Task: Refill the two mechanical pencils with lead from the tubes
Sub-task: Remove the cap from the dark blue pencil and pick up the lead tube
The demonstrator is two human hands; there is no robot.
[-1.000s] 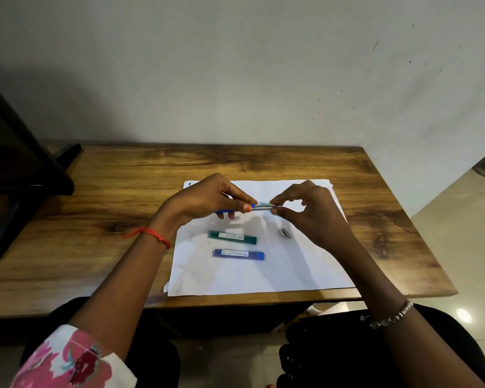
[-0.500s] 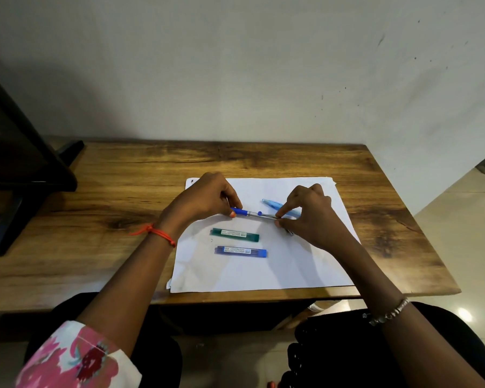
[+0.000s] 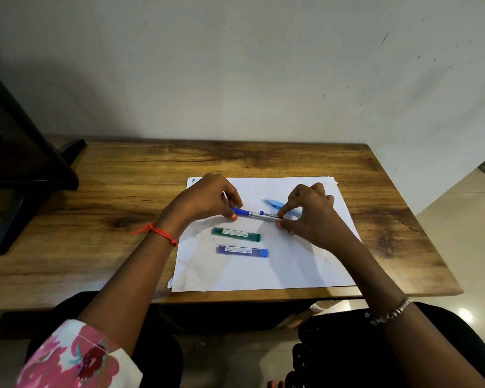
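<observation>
A dark blue and silver mechanical pencil [image 3: 254,214] lies level just above the white paper [image 3: 263,270]. My left hand [image 3: 205,198] pinches its blue grip end. My right hand [image 3: 310,212] pinches its silver end between thumb and forefinger. A light blue mechanical pencil [image 3: 276,204] lies on the paper just behind, partly hidden by my right hand. A green lead tube [image 3: 236,234] and a blue lead tube [image 3: 242,251] lie side by side on the paper, nearer me. A small metal part [image 3: 291,233] peeks out under my right hand.
The paper rests on a wooden table [image 3: 123,197] against a white wall. A black monitor stand [image 3: 25,175] occupies the table's left end. The table's right edge drops to a tiled floor [image 3: 459,225].
Both hands have lowered the dark blue pencil from mid-air down to the paper. The light blue pencil behind it has come into view. My right hand now covers the small metal part.
</observation>
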